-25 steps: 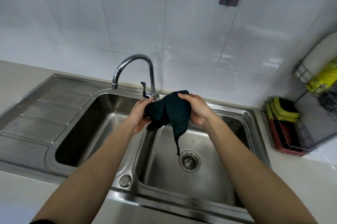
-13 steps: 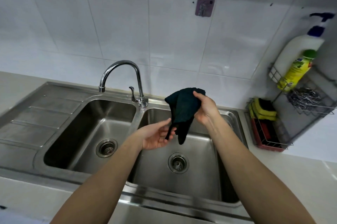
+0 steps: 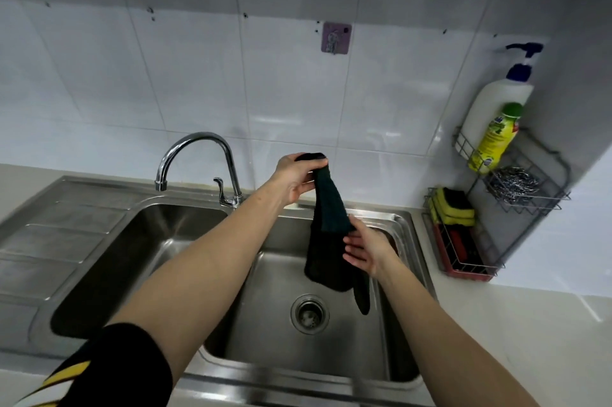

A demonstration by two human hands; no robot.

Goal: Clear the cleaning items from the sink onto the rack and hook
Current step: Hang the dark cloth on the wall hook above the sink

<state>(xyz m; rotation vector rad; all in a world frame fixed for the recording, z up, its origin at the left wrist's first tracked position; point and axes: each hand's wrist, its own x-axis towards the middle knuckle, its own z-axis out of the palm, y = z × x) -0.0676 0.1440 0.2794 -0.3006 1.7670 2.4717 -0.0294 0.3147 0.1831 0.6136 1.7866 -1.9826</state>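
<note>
A dark green cloth (image 3: 326,241) hangs lengthwise above the right basin of the steel double sink (image 3: 402,224). My left hand (image 3: 294,178) pinches its top end, level with the tap. My right hand (image 3: 362,249) holds the cloth lower down along its right edge, fingers spread on the fabric. A purple adhesive hook (image 3: 335,38) is stuck on the white tile wall, well above the cloth and bare. The wire rack (image 3: 516,194) stands on the counter at the right.
The rack holds a white pump bottle (image 3: 496,98), a yellow-green bottle (image 3: 493,140), a steel scourer (image 3: 511,183) and yellow sponges (image 3: 452,208) over a red tray. A chrome tap (image 3: 198,161) rises between the basins. The drainboard lies at the left.
The hands swapped places on the cloth: the left hand rose to grip its top, the right hand dropped to its lower part. The cloth now hangs stretched out. The view tilted upward.
</note>
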